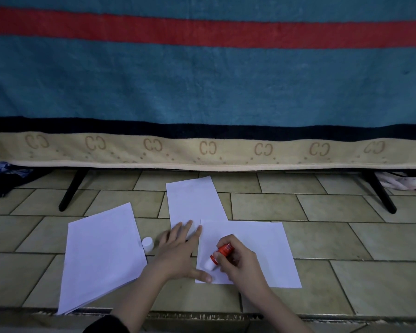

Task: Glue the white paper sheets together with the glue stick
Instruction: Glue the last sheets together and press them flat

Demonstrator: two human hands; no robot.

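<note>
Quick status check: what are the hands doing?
Right hand grips glue stick, tip on sheet. Left hand flat, pressing paper. Cap off. Nothing blocking.

Two loose white sheets (247, 251), seemingly one stack of paper (101, 258), one glue stick (220, 257), one cap (147, 243).

Matt white paper in the near sheet (257, 248), the far sheet (192, 200) and the stack (101, 255) to the left, smooth and uncreased. Glossy orange-red plastic on the glue stick (222, 253), with a pale waxy tip; smooth white plastic on the cap (147, 243). Glazed beige tile floor (346, 239), faintly shiny, darker grout lines. Fuzzy woven cloth in the blanket (202, 87), matt. Black matt legs (72, 191) beneath.
</note>
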